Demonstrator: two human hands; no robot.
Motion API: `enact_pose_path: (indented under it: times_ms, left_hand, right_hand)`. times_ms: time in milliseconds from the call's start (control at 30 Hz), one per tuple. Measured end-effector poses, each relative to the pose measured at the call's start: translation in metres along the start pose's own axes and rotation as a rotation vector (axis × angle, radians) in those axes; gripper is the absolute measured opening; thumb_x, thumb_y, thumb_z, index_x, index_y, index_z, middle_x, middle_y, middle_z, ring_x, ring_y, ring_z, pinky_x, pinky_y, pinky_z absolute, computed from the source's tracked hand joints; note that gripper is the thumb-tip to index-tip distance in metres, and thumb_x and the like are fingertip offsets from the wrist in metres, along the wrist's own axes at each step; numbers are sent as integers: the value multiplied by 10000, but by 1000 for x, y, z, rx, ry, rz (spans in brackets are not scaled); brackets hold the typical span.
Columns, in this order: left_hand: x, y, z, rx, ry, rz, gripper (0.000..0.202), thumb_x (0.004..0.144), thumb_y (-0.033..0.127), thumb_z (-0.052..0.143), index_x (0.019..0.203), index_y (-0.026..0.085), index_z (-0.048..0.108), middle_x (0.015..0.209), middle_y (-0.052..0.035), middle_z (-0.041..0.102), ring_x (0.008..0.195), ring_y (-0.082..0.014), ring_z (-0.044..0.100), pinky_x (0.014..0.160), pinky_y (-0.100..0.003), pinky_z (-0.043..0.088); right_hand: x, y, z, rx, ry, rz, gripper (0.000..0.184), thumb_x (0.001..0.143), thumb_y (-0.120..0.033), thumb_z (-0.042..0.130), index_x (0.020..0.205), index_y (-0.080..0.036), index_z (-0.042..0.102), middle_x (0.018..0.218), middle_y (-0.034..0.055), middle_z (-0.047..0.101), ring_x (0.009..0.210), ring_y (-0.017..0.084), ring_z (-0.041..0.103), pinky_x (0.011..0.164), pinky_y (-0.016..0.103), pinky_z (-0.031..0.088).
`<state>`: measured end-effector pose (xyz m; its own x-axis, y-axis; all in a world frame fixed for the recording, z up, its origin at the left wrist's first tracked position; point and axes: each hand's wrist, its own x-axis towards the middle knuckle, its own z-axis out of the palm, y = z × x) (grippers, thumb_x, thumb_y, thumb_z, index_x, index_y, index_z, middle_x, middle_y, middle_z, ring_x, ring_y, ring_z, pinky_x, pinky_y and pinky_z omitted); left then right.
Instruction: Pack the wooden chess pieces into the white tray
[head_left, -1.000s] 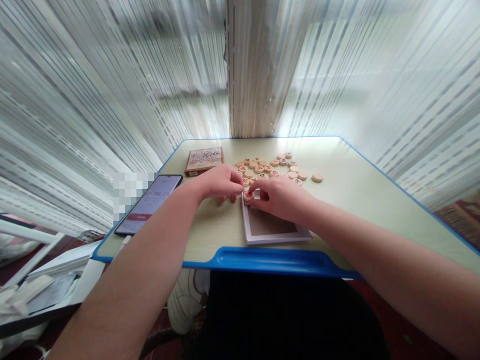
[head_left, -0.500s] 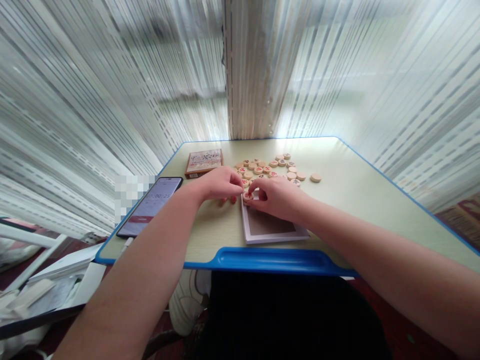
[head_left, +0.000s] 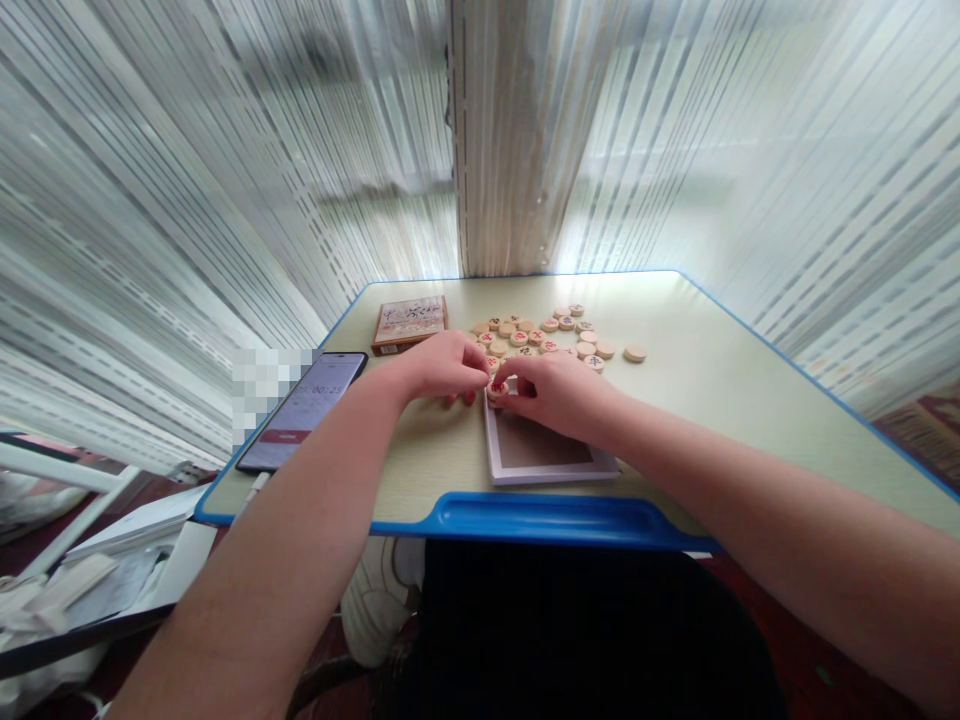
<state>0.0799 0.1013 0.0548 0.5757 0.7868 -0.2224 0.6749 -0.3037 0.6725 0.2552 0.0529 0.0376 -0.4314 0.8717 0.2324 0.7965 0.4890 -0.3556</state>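
Behind the table, pale striped curtains are filling the whole background, gauzy and blurring at the edges. The table is showing a smooth cream top with a blue plastic rim, its right corner running out of the shot. Near the front edge a shallow white tray is lying flat, rectangular, with a brown floor, and its far end is disappearing under the right hand. A dark phone is resting at the left edge (screen too small to read), and a flat printed carton is sitting beyond it. The left hand is meeting the right at the tray's far left corner. Behind them, round wooden discs are lying scattered, partly hidden by knuckles. The right thumb and forefinger are pinching narrowly on a red-marked disc over that corner; the left fingertips are bunching tight beside it, and I cannot tell whether they are gripping anything.
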Motion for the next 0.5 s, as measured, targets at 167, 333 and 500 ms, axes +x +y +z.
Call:
enact_pose_path:
  times_ms: [167,333,500]
  left_hand:
    - [0,0,1,13,7,-2,221,607,191,482,719,123,660,531,1,584,419,-91,511,413,-186,387]
    - [0,1,1,22,4,-6,220,607,189,483,722,124,658,529,2,582,420,-93,516,409,-184,380]
    - [0,0,1,14,24,-19,231,609,198,491,743,123,663,542,-2,588,428,-96,521,403,-183,372]
  right_hand:
    - [0,0,-1,13,12,-20,157,775,-304,625,900,-248,701,665,-9,650,546,97,511,545,216,322]
    - [0,1,0,29,-1,-28,157,775,-290,622,900,-252,708,663,-11,649,555,98,507,561,223,324]
    - [-2,-2,-3,65,18,-12,166,750,-294,627,886,-241,705,612,-22,620,532,93,490,545,220,324]
